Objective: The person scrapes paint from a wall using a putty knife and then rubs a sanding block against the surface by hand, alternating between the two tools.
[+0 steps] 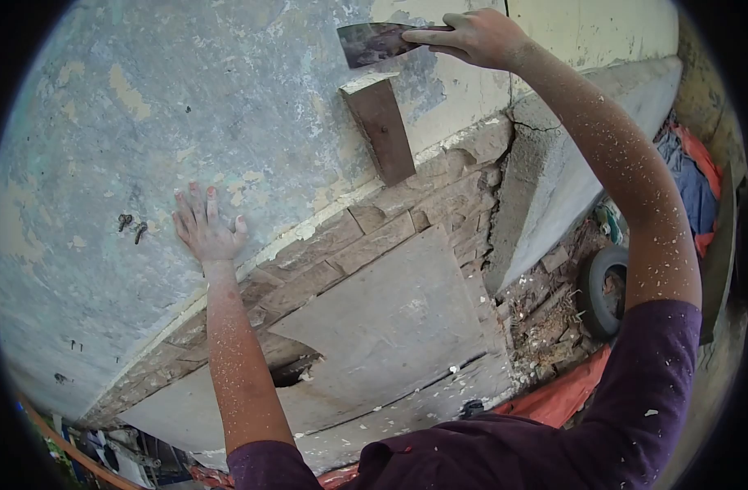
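Note:
My right hand (484, 39) grips the handle of a paint scraper (378, 42), its wide dark blade held against or very near the wall at the top. Fingers spread, my left hand (209, 224) lies flat on the wall (251, 122), just above the stone trim. The wall is grey-blue where bare, with patches of cream paint around the scraper and to its right. Below the blade, a brown wooden block (380, 131) juts out of the wall. Pale paint flakes cover both my forearms and sleeves.
Screws (133, 229) stick out left of my left hand. A stone-tile band (366, 220) runs beneath the wall, above a grey slab (398, 302) with a hole. To the right are a cracked concrete ledge (545, 171), a small tyre (604, 291), rubble and red sheeting (562, 390).

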Action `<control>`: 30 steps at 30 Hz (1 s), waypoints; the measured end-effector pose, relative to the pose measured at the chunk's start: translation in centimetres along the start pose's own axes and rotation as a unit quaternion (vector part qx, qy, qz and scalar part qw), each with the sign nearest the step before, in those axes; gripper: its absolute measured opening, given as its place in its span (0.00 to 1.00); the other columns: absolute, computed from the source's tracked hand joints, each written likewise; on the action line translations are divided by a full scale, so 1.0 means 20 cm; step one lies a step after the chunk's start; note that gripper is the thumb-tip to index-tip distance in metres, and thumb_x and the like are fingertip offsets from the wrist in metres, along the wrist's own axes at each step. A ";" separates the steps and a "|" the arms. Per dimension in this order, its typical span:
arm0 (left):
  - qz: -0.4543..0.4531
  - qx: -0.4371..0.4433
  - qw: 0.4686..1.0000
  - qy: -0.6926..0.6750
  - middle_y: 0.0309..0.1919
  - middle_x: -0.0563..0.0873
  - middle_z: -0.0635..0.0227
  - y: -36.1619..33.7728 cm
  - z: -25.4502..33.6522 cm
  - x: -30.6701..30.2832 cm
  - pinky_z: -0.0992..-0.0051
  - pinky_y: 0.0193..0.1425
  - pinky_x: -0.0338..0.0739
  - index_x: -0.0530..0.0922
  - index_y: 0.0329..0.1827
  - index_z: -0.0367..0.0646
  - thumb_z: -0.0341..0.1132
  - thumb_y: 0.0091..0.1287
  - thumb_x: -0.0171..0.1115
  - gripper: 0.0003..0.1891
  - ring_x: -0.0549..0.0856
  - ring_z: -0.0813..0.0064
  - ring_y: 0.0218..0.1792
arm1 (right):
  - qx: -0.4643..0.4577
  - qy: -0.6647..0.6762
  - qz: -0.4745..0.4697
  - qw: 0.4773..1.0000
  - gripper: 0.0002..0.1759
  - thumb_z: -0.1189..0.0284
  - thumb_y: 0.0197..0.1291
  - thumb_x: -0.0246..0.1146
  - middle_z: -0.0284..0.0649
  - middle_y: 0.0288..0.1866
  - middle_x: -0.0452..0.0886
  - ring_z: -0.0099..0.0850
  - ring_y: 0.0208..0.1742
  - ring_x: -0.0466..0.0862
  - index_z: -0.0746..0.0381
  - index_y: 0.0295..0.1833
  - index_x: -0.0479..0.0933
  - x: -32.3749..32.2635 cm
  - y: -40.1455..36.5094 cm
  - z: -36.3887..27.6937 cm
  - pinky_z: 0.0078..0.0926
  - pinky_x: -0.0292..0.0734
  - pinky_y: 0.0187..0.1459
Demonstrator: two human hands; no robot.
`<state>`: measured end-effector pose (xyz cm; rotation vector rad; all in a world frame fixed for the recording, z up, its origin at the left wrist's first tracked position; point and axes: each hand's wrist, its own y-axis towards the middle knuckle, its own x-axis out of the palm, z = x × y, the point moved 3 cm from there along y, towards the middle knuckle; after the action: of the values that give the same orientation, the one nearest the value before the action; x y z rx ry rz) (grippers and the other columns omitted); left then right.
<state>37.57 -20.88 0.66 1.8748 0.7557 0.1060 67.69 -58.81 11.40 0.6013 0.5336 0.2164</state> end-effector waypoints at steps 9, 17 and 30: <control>0.002 0.006 1.000 0.024 0.75 0.58 0.61 -0.02 0.01 -0.01 0.46 0.72 0.47 0.58 0.73 0.57 0.53 0.59 0.50 0.36 0.55 0.49 0.75 | 0.421 0.402 0.038 0.812 0.23 0.61 0.68 0.55 0.47 0.36 0.82 0.45 0.38 0.84 0.39 0.68 0.68 0.27 -0.63 -0.77 0.40 0.78 0.40; -0.002 0.021 1.000 0.023 0.75 0.57 0.58 0.00 0.01 -0.02 0.47 0.74 0.45 0.58 0.72 0.54 0.48 0.54 0.56 0.39 0.54 0.49 0.75 | 0.456 0.369 0.124 0.801 0.21 0.60 0.68 0.53 0.50 0.36 0.83 0.49 0.38 0.84 0.42 0.66 0.70 0.05 -0.01 -0.31 0.43 0.79 0.41; 0.019 0.019 1.000 0.015 0.75 0.59 0.63 0.00 0.00 0.01 0.47 0.73 0.46 0.60 0.72 0.57 0.53 0.58 0.51 0.36 0.56 0.50 0.75 | 0.464 0.378 0.035 0.801 0.22 0.60 0.67 0.54 0.48 0.37 0.84 0.49 0.39 0.83 0.43 0.66 0.69 -0.07 -0.09 -0.44 0.44 0.79 0.41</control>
<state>37.71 -20.83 0.69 1.9282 0.7469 0.1458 61.91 -56.57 4.73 1.5200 1.4344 0.2567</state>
